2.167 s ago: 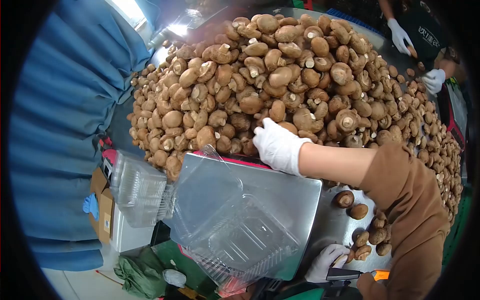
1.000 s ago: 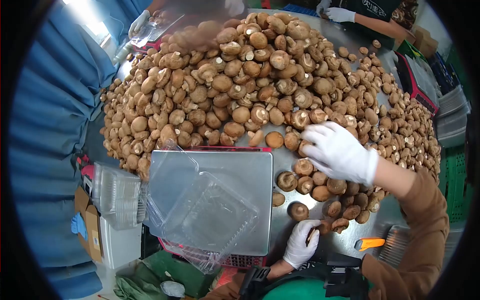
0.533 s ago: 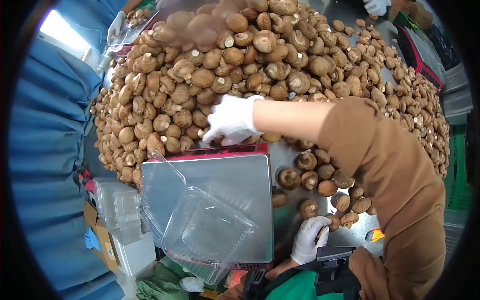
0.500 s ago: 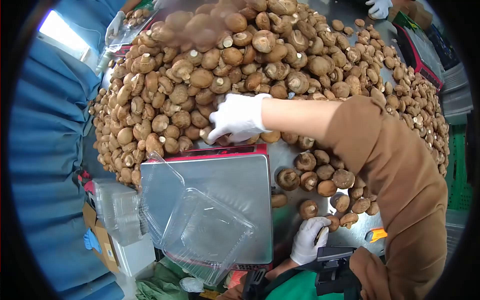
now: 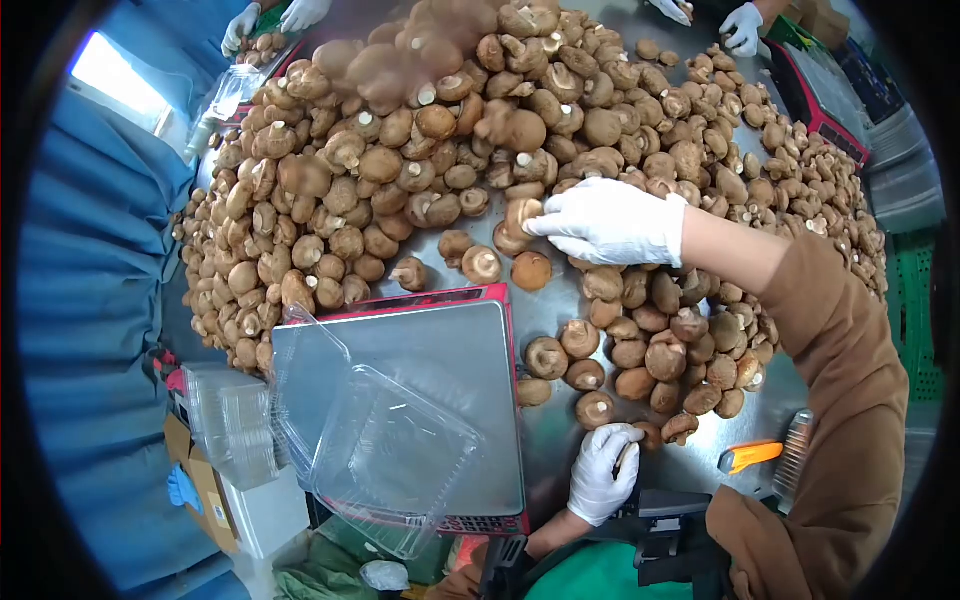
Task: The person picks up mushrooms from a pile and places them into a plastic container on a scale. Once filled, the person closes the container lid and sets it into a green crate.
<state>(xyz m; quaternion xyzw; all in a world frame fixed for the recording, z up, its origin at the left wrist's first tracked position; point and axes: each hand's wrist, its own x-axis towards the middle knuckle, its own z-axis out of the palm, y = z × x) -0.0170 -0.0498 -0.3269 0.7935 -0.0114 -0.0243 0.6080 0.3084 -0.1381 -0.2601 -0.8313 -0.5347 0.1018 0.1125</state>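
Observation:
My right hand (image 5: 615,222), in a white glove, reaches over the front of the large mushroom pile (image 5: 390,165). Its thumb and fingers close on a brown mushroom (image 5: 521,216) at the pile's edge. Low in the view, my gloved left hand (image 5: 603,476) is curled around a mushroom (image 5: 626,457), mostly hidden by the fingers. Beyond its fingertips several loose mushrooms (image 5: 594,410) lie on the metal table (image 5: 555,445). An open clear plastic clamshell box (image 5: 395,450) rests on the red-edged scale (image 5: 470,340), left of my left hand.
Stacked clear boxes (image 5: 228,420) stand at the left by a cardboard box (image 5: 205,490). An orange-handled tool (image 5: 752,456) lies near my right sleeve. Across the table are other people's gloved hands (image 5: 742,28) and a second scale (image 5: 815,90).
My right hand has moved right, away from the scale's back edge, and grips a mushroom. More mushrooms lie in the loose group, and bare table shows behind the scale. The left hand stays low.

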